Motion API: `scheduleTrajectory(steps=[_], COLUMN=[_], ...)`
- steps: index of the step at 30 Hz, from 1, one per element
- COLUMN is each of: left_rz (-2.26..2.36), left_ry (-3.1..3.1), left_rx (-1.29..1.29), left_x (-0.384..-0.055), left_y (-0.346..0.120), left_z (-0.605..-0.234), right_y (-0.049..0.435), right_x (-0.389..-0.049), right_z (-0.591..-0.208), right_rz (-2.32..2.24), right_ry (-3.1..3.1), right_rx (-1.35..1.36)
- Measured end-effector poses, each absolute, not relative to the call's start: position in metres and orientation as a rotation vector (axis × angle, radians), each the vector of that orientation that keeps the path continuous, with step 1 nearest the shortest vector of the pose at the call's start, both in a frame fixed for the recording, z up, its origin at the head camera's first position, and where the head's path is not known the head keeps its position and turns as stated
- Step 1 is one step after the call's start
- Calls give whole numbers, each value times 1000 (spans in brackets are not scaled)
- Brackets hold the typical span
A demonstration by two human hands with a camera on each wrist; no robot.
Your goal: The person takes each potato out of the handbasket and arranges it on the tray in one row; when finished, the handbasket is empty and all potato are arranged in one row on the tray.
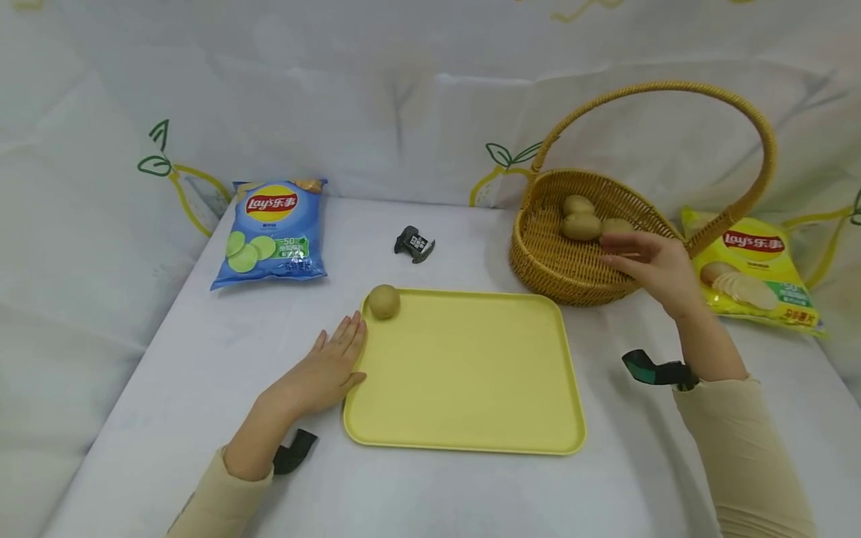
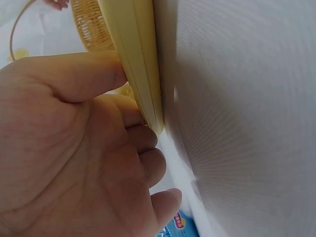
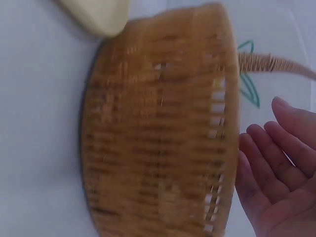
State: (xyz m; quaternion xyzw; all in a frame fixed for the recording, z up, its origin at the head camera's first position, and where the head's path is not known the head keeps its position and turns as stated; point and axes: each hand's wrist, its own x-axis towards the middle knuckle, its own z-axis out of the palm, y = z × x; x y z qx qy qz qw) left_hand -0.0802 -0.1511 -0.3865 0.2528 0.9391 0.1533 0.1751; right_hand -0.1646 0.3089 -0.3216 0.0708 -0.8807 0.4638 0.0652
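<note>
My left hand [image 1: 326, 375] rests against the left rim of a yellow tray [image 1: 467, 370], its fingers straight. The left wrist view shows the thumb and fingertips touching the tray's edge [image 2: 133, 54]. One round brown potato [image 1: 384, 302] sits in the tray's far left corner. My right hand [image 1: 662, 273] hovers over the right side of a wicker basket [image 1: 548, 282], fingers extended and holding nothing. Several potatoes [image 1: 581, 226] lie inside the basket, one partly beside the fingertips. In the right wrist view the hand [image 3: 281, 173] is by the basket's rim, palm visible.
A blue chip bag [image 1: 274, 235] lies at the back left, and a yellow chip bag [image 1: 756, 273] is right of the basket, partly behind its tall handle [image 1: 673, 87]. A small black object with a white printed patch [image 1: 414, 244] lies behind the tray.
</note>
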Motion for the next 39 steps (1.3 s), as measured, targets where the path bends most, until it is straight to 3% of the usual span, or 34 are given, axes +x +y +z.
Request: scheduleTrajectory(steps=[17,39], left_rz=[428,421], left_ry=[2660,2650], left_rx=[712,701], left_x=[-81,-82], left_y=[-151,-151], left_z=[-388,-388], right_y=[368,362], right_x=[-189,-217], right_z=[-324,-322], right_rz=[1120,664], right_ry=[-2935,-3304], right_rx=[86,129])
